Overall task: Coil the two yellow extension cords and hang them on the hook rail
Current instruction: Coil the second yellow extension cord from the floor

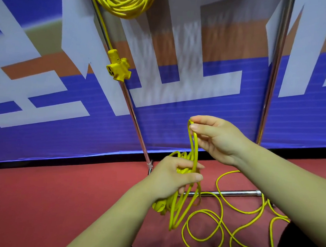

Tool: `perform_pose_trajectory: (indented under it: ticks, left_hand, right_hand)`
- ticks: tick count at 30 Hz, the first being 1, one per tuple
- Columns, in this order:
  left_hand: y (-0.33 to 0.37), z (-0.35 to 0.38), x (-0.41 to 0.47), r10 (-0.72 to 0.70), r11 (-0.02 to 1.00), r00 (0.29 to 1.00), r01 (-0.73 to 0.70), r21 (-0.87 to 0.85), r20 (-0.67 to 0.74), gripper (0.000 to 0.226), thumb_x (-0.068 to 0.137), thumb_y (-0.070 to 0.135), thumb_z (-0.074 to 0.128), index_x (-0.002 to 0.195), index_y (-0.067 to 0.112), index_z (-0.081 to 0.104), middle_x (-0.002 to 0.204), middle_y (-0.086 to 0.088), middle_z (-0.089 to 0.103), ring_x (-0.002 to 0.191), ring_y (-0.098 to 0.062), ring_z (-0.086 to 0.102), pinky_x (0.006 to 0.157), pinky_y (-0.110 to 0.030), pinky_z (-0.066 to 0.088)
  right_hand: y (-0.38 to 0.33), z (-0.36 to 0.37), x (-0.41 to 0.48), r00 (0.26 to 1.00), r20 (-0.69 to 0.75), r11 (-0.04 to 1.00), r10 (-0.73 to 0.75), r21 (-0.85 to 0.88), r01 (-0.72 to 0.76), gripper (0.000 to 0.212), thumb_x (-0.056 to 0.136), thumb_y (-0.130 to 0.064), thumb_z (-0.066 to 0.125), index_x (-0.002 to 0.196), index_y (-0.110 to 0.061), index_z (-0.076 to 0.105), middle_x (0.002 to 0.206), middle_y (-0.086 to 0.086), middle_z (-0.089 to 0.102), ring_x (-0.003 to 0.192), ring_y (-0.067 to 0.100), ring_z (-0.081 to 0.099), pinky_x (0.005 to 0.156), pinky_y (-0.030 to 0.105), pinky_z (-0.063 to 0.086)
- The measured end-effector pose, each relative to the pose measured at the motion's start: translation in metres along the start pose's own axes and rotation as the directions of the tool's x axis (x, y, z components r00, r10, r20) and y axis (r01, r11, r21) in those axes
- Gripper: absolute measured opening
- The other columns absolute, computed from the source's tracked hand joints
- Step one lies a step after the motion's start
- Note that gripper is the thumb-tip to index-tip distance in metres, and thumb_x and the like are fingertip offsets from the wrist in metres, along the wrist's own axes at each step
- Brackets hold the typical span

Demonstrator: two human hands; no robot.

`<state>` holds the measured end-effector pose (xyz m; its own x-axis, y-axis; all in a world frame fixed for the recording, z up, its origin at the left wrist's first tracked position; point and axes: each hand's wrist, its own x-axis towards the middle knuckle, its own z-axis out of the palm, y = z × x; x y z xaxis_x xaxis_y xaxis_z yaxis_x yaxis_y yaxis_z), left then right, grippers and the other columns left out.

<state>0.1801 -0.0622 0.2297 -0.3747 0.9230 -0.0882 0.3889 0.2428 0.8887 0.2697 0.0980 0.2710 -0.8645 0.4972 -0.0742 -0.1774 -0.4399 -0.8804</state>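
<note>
One coiled yellow extension cord [123,5] is seen hung at the head of the slanting chrome steel pole [135,120], its yellow three-way socket block [118,66] dangling against the pole; the hook is out of frame. Right of the pole's foot, gathered loops of the second yellow extension cord [195,150] are gripped in the left hand [169,177], and a fresh loop is pinched between thumb and forefinger of the right hand [219,138]. Further right, much cord lies loose on the red carpet [45,202]; the task is judged roughly half done. Large white characters on the blue banner [288,118] behind the pole cannot be read.
</note>
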Motion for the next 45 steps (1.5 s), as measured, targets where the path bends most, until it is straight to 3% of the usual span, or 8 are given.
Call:
perform_pose_trajectory:
  ticks: [7, 12, 18, 22, 27, 34, 41, 45]
  left_hand:
    - [0.007, 0.019, 0.016, -0.007, 1.0, 1.0, 0.007, 0.027, 0.005, 0.013, 0.096, 0.025, 0.066, 0.099, 0.015, 0.074, 0.057, 0.002, 0.055, 0.044, -0.014, 0.051, 0.05, -0.023, 0.042]
    - [0.019, -0.006, 0.009, 0.019, 0.99, 0.985, -0.042, -0.136, -0.169, 0.012, 0.094, 0.027, 0.068, 0.092, 0.017, 0.075, 0.058, -0.007, 0.05, 0.043, -0.016, 0.048, 0.047, -0.024, 0.041]
    - [0.049, -0.037, -0.011, 0.015, 0.84, 0.916, -0.23, -0.491, -0.402, 0.014, 0.083, 0.031, 0.064, 0.081, 0.025, 0.076, 0.067, -0.004, 0.051, 0.039, -0.012, 0.04, 0.041, -0.024, 0.04]
    - [0.056, -0.049, -0.018, 0.021, 0.752, 0.881, -0.325, -0.573, -0.472, 0.014, 0.085, 0.029, 0.058, 0.088, 0.019, 0.067, 0.067, -0.003, 0.051, 0.038, -0.009, 0.038, 0.039, -0.021, 0.039]
    - [0.053, -0.063, -0.026, -0.003, 0.706, 0.852, -0.369, -0.605, -0.523, 0.014, 0.088, 0.032, 0.057, 0.089, 0.02, 0.063, 0.068, -0.002, 0.05, 0.039, -0.007, 0.037, 0.039, -0.019, 0.039]
    - [0.034, -0.09, -0.037, -0.09, 0.652, 0.806, -0.397, -0.646, -0.586, 0.016, 0.097, 0.032, 0.053, 0.095, 0.021, 0.064, 0.069, 0.0, 0.048, 0.04, -0.005, 0.038, 0.038, -0.019, 0.041]
    - [0.001, -0.1, -0.041, -0.252, 0.817, 0.858, -0.06, -0.574, -0.448, 0.018, 0.099, 0.02, 0.058, 0.114, 0.014, 0.064, 0.07, -0.003, 0.05, 0.043, -0.009, 0.044, 0.041, -0.022, 0.041]
    - [-0.008, -0.087, -0.043, -0.357, 0.845, 0.878, 0.158, -0.511, -0.319, 0.025, 0.096, 0.005, 0.061, 0.12, 0.012, 0.065, 0.065, -0.007, 0.053, 0.044, -0.014, 0.047, 0.042, -0.024, 0.043]
  right_hand:
    - [-0.012, -0.022, -0.004, 0.994, -0.019, 0.975, -0.106, -0.197, 0.1, 0.015, 0.089, -0.01, 0.07, 0.102, -0.017, 0.073, 0.087, 0.004, 0.074, 0.077, 0.013, 0.07, 0.069, 0.023, 0.057]
    - [-0.02, -0.048, -0.004, 0.974, -0.03, 0.89, -0.224, -0.413, 0.192, 0.015, 0.087, -0.008, 0.073, 0.098, -0.017, 0.07, 0.089, 0.005, 0.071, 0.074, 0.013, 0.067, 0.073, 0.027, 0.057]
    - [0.014, -0.059, -0.005, 0.98, 0.189, 0.68, -0.055, -0.712, 0.176, 0.032, 0.072, -0.017, 0.084, 0.091, -0.019, 0.058, 0.088, 0.004, 0.073, 0.081, 0.02, 0.069, 0.082, 0.05, 0.053]
    - [0.036, -0.05, -0.005, 0.957, 0.29, 0.554, -0.012, -0.795, 0.247, 0.037, 0.069, -0.034, 0.082, 0.09, -0.03, 0.051, 0.09, -0.004, 0.067, 0.079, 0.019, 0.063, 0.081, 0.046, 0.054]
    - [0.054, -0.039, -0.002, 0.94, 0.335, 0.658, 0.067, -0.723, 0.211, 0.035, 0.083, 0.0, 0.07, 0.085, -0.019, 0.04, 0.074, 0.009, 0.051, 0.062, 0.021, 0.039, 0.059, 0.038, 0.035]
    - [0.052, -0.016, -0.002, 0.961, 0.273, 0.702, -0.043, -0.676, 0.224, 0.028, 0.084, -0.006, 0.074, 0.074, -0.024, 0.055, 0.067, 0.017, 0.054, 0.063, 0.02, 0.047, 0.063, 0.036, 0.042]
    - [0.047, 0.006, 0.005, 0.943, -0.121, 0.752, -0.311, -0.638, 0.166, 0.022, 0.086, -0.007, 0.069, 0.081, -0.027, 0.077, 0.072, -0.005, 0.074, 0.063, 0.016, 0.068, 0.072, 0.035, 0.061]
    - [0.053, -0.007, 0.022, 0.909, -0.255, 0.655, -0.331, -0.755, 0.026, 0.019, 0.089, -0.012, 0.062, 0.088, -0.024, 0.076, 0.067, -0.004, 0.073, 0.061, 0.009, 0.07, 0.062, 0.032, 0.058]
